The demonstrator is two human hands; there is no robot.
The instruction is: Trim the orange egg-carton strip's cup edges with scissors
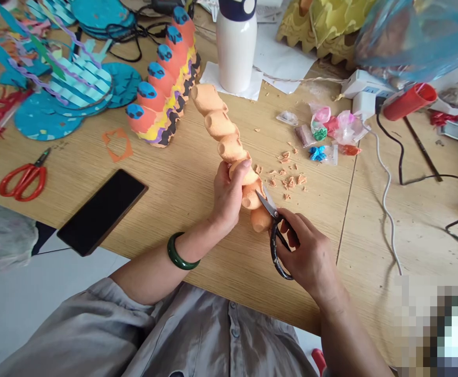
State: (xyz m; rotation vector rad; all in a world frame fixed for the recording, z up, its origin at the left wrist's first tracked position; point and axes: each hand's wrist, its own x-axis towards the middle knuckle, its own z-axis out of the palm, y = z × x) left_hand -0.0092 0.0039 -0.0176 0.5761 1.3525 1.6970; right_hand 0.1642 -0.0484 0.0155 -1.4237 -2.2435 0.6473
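An orange strip of egg carton with several bumps slants across the table. My left hand grips it around the middle, thumb on top. In my right hand are black-handled scissors, their blades parted at the strip's edge near its lower end. Small orange scraps lie scattered just right of the strip. Beyond my left hand stands a painted egg-carton strip in orange, yellow, purple and black with blue tops.
A black phone and red-handled scissors lie at the left, below blue paper crafts. A white bottle stands behind the strip. At the right are small clay packets, a power strip, cables and a red cup.
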